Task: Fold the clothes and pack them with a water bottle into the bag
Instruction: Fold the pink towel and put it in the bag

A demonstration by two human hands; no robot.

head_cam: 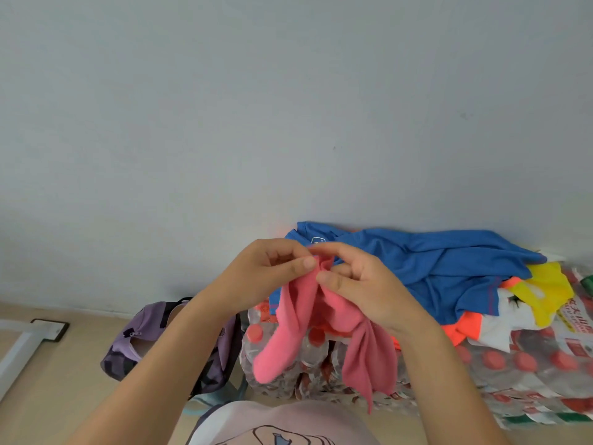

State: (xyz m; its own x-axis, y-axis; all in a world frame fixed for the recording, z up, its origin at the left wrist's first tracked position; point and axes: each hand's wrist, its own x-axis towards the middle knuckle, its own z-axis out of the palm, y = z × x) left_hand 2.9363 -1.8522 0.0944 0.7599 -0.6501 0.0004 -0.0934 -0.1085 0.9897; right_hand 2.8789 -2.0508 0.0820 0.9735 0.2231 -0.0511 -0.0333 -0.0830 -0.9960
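A pink garment (pixel 290 329) hangs in the air in front of me, two long ends dangling down. My left hand (pixel 272 271) pinches its top edge between thumb and fingers. My right hand (pixel 356 281) grips the same top edge just to the right, the two hands almost touching. Behind them a blue shirt (pixel 449 268) lies crumpled on top of a heap with orange (pixel 462 329), yellow (pixel 548 290) and white clothes. The heap rests on shrink-wrapped packs of water bottles (pixel 519 364) with red caps. A purple bag (pixel 144 342) sits open on the floor at the left.
A pale grey wall (pixel 288 107) fills the upper view directly behind the bottle packs. A white frame (pixel 19 345) lies on the beige floor at the far left. My own printed shirt (pixel 276 425) shows at the bottom edge.
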